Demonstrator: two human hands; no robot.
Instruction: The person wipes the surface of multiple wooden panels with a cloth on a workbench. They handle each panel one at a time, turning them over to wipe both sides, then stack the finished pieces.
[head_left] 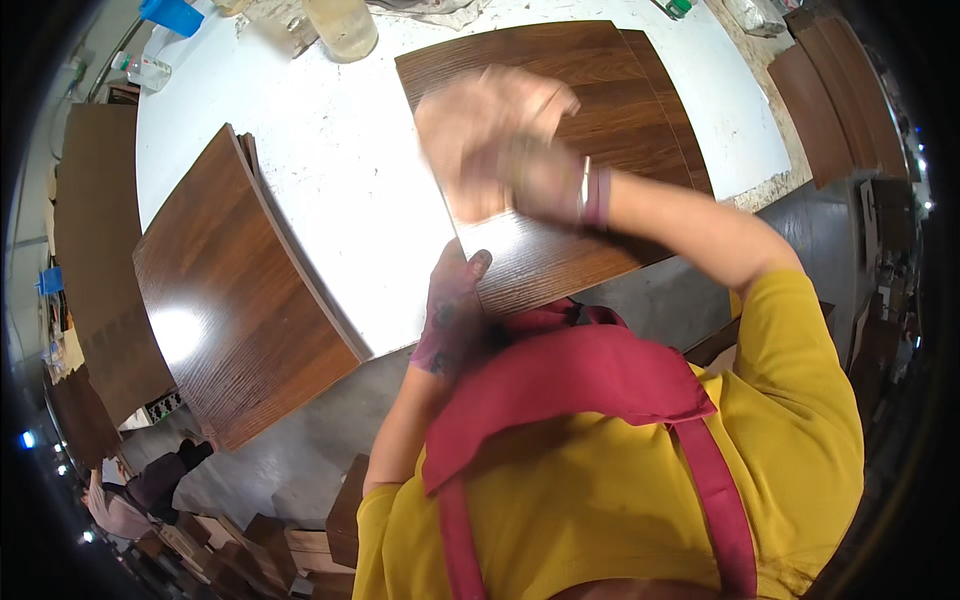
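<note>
A dark brown wood-grain panel (560, 270) lies on the white tabletop before me, with another panel's edge showing along its right side. My right hand (530, 180), in a purplish glove and blurred by motion, presses a pale tan cloth (450, 135) on the panel's left part. The cloth is bunched, and most of the fingers are hidden or smeared. At the panel's near left corner, my left hand (455, 305) grips its edge, the thumb lying on top. That hand wears a patterned pink fingerless glove.
Several similar panels are stacked (240, 300) at the table's left, overhanging its front edge. A jar of cloudy liquid (343, 28), a clear bottle (145, 70) and a blue container (172, 15) stand at the back left. Brown boards (825, 95) lie right. Another person (140, 500) is at lower left.
</note>
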